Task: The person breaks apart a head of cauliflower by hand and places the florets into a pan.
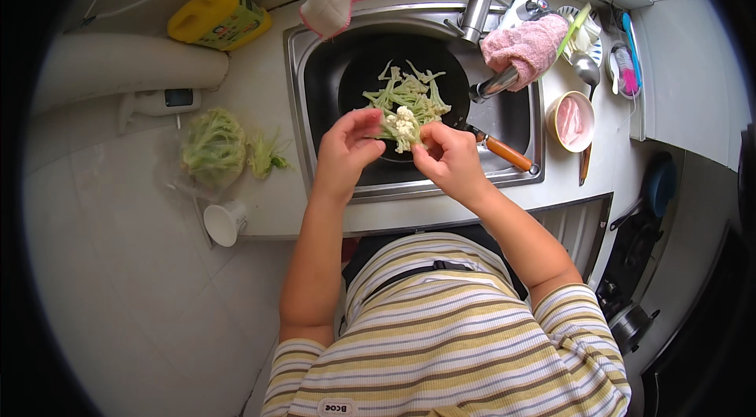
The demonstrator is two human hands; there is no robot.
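Note:
Over the sink, my right hand [452, 157] pinches a cauliflower floret [403, 124] between thumb and fingers. My left hand [349, 151] is at the floret's left side, thumb and fingers spread; its fingertips are slightly blurred, and contact with the floret is hard to make out. Below both hands a dark wok [366, 56] rests in the stainless steel sink [298, 116], its wooden handle [508, 152] pointing to the lower right. Several cut pieces of cauliflower [407, 89] with pale green stems lie in the wok, partly hidden by my hands.
Left on the counter are bagged greenish vegetables [212, 148], loose trimmings [266, 156], a white cup [224, 224] and a yellow detergent bottle [218, 16]. The faucet [477, 9], pink cloth [525, 51], bowl of pink meat [570, 121] and ladle [586, 71] stand right.

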